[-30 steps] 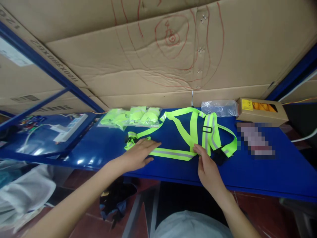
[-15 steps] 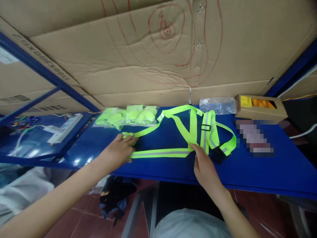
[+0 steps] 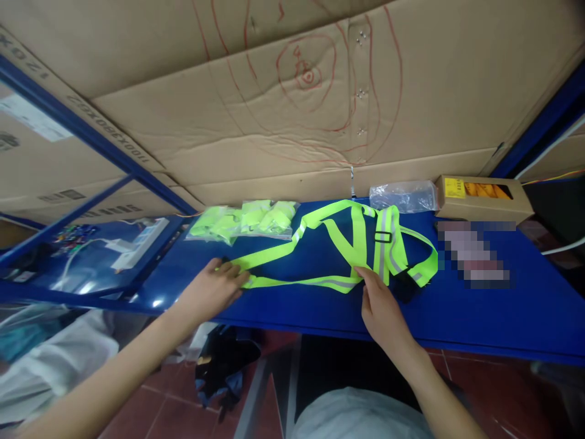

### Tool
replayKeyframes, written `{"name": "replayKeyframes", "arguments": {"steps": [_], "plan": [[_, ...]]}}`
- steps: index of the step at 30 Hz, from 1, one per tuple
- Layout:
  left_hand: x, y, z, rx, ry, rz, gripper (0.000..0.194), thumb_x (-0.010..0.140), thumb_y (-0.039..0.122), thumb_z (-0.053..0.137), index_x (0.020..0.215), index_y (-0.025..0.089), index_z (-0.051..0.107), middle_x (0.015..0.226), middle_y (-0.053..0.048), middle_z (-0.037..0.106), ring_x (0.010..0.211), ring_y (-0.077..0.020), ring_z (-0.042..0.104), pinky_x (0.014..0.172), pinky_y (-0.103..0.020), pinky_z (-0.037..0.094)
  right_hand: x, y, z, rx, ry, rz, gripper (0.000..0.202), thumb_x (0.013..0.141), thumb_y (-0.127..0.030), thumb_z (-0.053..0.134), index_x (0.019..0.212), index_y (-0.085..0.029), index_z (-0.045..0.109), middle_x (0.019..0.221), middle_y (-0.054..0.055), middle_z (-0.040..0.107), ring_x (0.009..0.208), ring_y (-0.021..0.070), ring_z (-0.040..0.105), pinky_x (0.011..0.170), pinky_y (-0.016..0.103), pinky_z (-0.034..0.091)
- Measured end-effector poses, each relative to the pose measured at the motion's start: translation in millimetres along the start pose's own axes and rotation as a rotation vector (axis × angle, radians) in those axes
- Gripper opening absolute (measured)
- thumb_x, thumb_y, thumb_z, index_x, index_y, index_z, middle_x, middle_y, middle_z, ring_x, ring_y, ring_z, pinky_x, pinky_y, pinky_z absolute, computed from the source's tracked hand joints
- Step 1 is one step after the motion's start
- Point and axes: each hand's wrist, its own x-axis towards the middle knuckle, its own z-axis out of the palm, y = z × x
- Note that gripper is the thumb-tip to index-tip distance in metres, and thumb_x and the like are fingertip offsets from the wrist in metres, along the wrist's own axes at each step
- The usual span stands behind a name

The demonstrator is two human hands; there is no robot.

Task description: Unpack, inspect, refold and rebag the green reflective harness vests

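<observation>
Harness (image 3: 359,238) in neon yellow lies spread left of the windowed carton (image 3: 482,210) on the blue table (image 3: 493,323). My left hand (image 3: 212,289), fingers curled closed on the harness end farthest from the carton, apparently serves to hold the loops straight; my right hand (image 3: 384,305), nearer the carton, touches the lower side, likely as an anchor, though whether it pinches, I cannot tell. Bagged bundles (image 3: 269,216) sit well left of the carton, perhaps leaving working room
</observation>
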Motion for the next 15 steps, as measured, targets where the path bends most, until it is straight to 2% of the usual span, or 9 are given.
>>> {"name": "replayKeyframes", "arguments": {"steps": [3,6,9,11,15], "plan": [[-3.8,-1.1,4.4,0.096,0.104,-0.108,0.021,0.099,0.019,0.053,0.111,0.018,0.071,0.101,-0.015,0.071,0.097,-0.0354,0.066,0.083,-0.048,0.042,-1.0,-0.7,0.1,-0.008,0.008,-0.009,0.056,0.095,-0.009,0.037,0.148,-0.021,0.049,0.149,0.013,0.058,0.140,0.0285,0.054,0.115,0.053,0.048],[-2.4,5.9,16.4,0.093,0.142,-0.104,0.026,0.102,0.017,0.047,0.111,0.018,0.071,0.103,-0.016,0.070,0.096,-0.0344,0.066,0.082,-0.047,0.045,-1.6,-2.3,0.2,-0.028,0.018,-0.014,0.054,0.097,-0.010,0.037,0.148,-0.021,0.048,0.148,0.014,0.059,0.139,0.0295,0.054,0.114,0.055,0.049],[0.9,16.4,35.3,-0.039,0.126,-0.045,0.028,0.099,0.010,0.046,0.110,0.018,0.071,0.114,-0.016,0.069,0.105,-0.0316,0.067,0.088,-0.044,0.050,-1.0,-3.2,0.2,-0.048,0.020,-0.033,0.049,0.099,-0.012,0.037,0.144,-0.020,0.052,0.146,0.015,0.060,0.139,0.0298,0.055,0.114,0.055,0.049],[0.5,18.2,47.6,-0.171,0.117,-0.045,0.029,0.099,0.011,0.046,0.113,0.018,0.070,0.119,-0.015,0.068,0.111,-0.0288,0.067,0.092,-0.040,0.052,-0.3,-2.3,0.3,-0.062,0.024,-0.047,0.040,0.101,-0.015,0.038,0.136,-0.020,0.058,0.143,0.015,0.062,0.136,0.0298,0.057,0.113,0.054,0.050],[-6.2,10.8,61.0,-0.404,0.099,-0.050,0.029,0.102,0.032,0.046,0.119,0.021,0.067,0.127,-0.013,0.066,0.117,-0.0273,0.067,0.092,-0.036,0.056,-1.0,2.2,1.6,-0.095,0.070,-0.083,0.020,0.101,-0.019,0.046,0.108,-0.021,0.065,0.135,0.014,0.066,0.128,0.0303,0.064,0.104,0.052,0.056]]}}
